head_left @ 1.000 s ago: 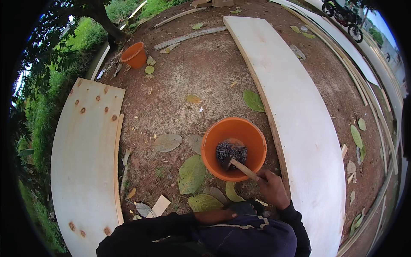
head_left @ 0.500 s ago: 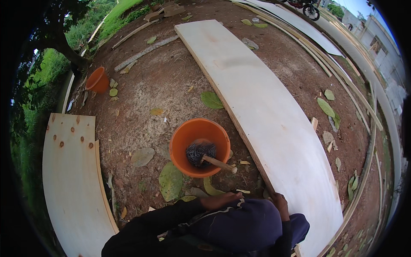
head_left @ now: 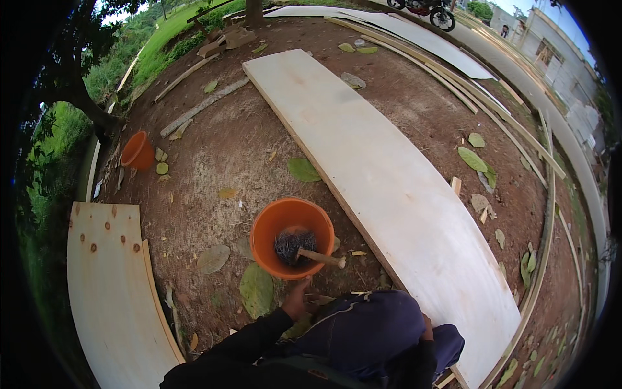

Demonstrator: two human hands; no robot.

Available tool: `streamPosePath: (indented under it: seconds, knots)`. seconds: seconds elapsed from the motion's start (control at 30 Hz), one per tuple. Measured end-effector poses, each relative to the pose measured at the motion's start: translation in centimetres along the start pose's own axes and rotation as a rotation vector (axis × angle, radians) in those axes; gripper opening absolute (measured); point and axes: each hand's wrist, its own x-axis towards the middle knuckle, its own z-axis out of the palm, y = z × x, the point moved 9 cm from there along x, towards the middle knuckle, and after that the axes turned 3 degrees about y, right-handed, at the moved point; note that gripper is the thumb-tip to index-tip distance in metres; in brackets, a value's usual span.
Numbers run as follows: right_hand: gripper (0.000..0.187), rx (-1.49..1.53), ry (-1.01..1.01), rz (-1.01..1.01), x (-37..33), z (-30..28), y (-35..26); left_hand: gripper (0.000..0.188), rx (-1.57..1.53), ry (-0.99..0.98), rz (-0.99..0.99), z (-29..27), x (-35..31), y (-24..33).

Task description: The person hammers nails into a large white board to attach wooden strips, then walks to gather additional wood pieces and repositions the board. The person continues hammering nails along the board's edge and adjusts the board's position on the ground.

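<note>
An orange bucket (head_left: 260, 236) stands on the soil before me, with a heap of dark nails (head_left: 285, 249) in it. A tool's wooden handle (head_left: 322, 258) leans out over its right rim; the tool's head is hidden among the nails. My left hand (head_left: 298, 301) is just below the near rim, fingers apart, holding nothing. Whether it touches the bucket I cannot tell. Beside my knee, my right hand (head_left: 427, 328) is close to the edge of a long pale wooden panel (head_left: 389, 175); its fingers are mostly hidden by my leg.
A knotty plywood piece (head_left: 107, 285) lies at the left. Farther back is a second orange bucket (head_left: 137, 150), tipped a little, near a tree (head_left: 97, 117). Long wooden strips (head_left: 440, 65) and a white sheet (head_left: 414, 42) lie behind the panel. A motorcycle (head_left: 427, 10) stands at the far right.
My left hand has moved off my thigh, forward to the bucket's near side. My right hand has drawn back along the panel's edge behind my knee. The view has tilted up a little.
</note>
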Motion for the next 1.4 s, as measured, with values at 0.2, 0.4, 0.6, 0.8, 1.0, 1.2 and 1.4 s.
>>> streamPosePath:
  seconds: [0.2,0.4,0.6,0.8,1.0,1.2,1.4]
  knots:
    - [0.042,-0.018,0.03,-0.005,-0.1,0.8,2.0,0.046,0.208,0.093,0.164,-2.8,-0.1,4.3]
    - [0.047,-0.03,-0.056,0.159,-0.1,2.5,5.1,0.038,-0.12,0.055,0.16,-4.2,2.3,4.7]
    - [0.044,-0.019,-0.049,0.097,-0.3,1.6,2.6,0.02,-0.11,0.27,0.286,-7.9,2.7,6.2]
    - [0.04,0.124,0.585,0.116,-4.4,-8.1,-1.5,0.027,0.217,0.817,0.376,-15.4,-1.9,10.9]
    - [0.045,-0.265,0.893,0.289,-13.8,-15.3,-0.6,0.029,0.777,0.715,1.504,0.0,-13.4,18.7]
    - [0.069,-0.302,0.691,0.693,-19.6,-12.6,3.5,0.047,1.135,-0.818,1.435,28.7,-22.0,7.2]
    - [0.062,0.095,0.825,0.662,-27.8,-17.3,3.2,0.04,2.08,-0.986,1.429,40.3,-22.4,-3.2]
